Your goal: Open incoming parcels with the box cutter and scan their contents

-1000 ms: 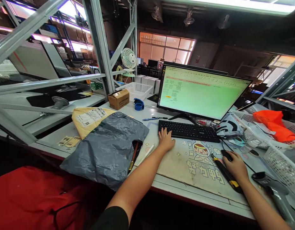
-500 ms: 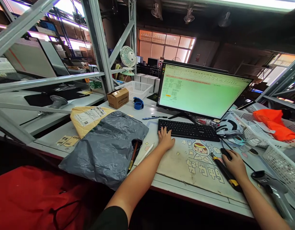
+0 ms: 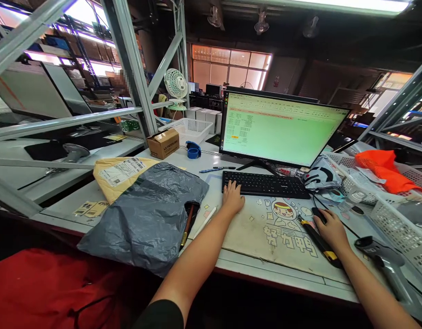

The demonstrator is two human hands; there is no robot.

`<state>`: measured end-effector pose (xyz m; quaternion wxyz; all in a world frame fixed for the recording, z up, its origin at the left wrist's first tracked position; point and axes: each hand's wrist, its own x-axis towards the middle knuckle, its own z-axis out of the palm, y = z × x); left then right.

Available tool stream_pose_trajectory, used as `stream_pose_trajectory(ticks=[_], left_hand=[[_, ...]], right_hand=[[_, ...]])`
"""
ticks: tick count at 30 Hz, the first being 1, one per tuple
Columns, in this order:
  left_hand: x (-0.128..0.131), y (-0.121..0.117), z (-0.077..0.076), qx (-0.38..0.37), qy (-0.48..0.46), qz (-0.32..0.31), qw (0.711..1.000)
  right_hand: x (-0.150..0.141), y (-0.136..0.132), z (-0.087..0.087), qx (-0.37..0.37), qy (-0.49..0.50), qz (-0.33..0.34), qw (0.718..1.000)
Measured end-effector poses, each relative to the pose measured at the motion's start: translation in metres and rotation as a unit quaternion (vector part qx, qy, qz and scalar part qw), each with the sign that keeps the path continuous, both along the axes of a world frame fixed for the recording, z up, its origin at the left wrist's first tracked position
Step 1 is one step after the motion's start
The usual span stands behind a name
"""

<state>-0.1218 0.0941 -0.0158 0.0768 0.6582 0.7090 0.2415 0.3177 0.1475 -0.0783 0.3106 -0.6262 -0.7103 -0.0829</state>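
Observation:
My left hand (image 3: 233, 198) rests on the left end of the black keyboard (image 3: 265, 183), fingers spread over its keys. Under my right hand (image 3: 332, 232) is a black computer mouse (image 3: 319, 214), with the fingers curved over it. A yellow-and-black utility knife (image 3: 318, 242) lies on the cartoon desk mat (image 3: 245, 233), just left of my right wrist. Behind the keyboard stands a monitor (image 3: 275, 130) showing a spreadsheet. Left of my forearm is a grey plastic mailing bag (image 3: 142, 219); a brown stick-like item (image 3: 187, 224) with a gold end and a white pen (image 3: 205, 221) lie at its right edge.
A yellow padded envelope (image 3: 104, 183) lies partly under the grey bag. Behind are a small cardboard box (image 3: 163, 143), a blue tape roll (image 3: 193, 151) and a white basket (image 3: 186, 128). At right are a barcode scanner (image 3: 382, 258) and white baskets (image 3: 399, 224) with an orange item (image 3: 382, 167).
The whole view has shifted slightly, so things appear a little further left. Both hands stay in place on the keyboard and the mouse.

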Motion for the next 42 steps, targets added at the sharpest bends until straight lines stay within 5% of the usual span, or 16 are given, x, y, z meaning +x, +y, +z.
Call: stream_pose_trajectory(ticks=[42], left_hand=[[0.012, 0.000, -0.008, 0.037, 0.031, 0.028, 0.998]], right_hand=[[-0.005, -0.007, 0.003, 0.030, -0.003, 0.011, 0.999]])
